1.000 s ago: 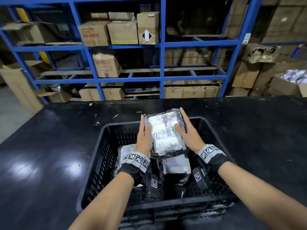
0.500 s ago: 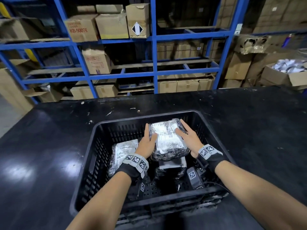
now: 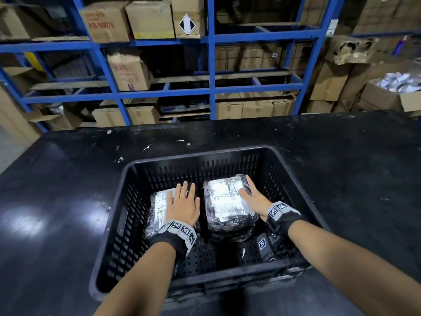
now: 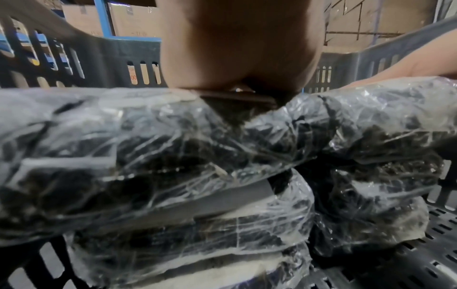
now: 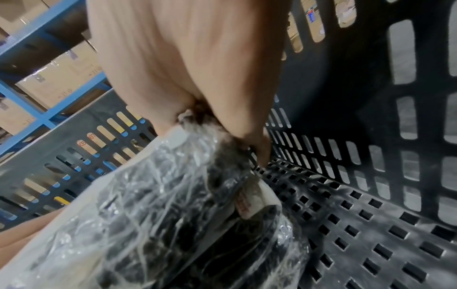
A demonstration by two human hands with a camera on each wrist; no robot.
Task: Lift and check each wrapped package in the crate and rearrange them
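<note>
A black slotted crate [image 3: 227, 151] sits on the table and holds two stacks of plastic-wrapped packages. My left hand [image 3: 183, 201] lies flat, fingers straight, on the top package of the left stack [image 3: 158, 206]. My right hand [image 3: 252, 197] holds the right edge of the top package of the right stack [image 3: 225, 199], thumb on top and fingers down its side. In the left wrist view my palm [image 4: 235, 39] rests on the left package [image 4: 123, 136], with the other stack [image 4: 383, 117] beside it. In the right wrist view a fingertip [image 5: 262, 150] reaches down past the package [image 5: 160, 215] toward the crate floor.
The crate stands near the front of a black table [image 3: 341, 179]. Bare crate floor shows to the right of the right stack [image 5: 371, 234]. Behind the table stand blue shelves [image 3: 211, 65] full of cardboard boxes, and an open carton [image 3: 387, 96] at the right.
The package that both hands held up has come down onto the right stack. My left hand let go of it and moved left onto the other stack's top package.
</note>
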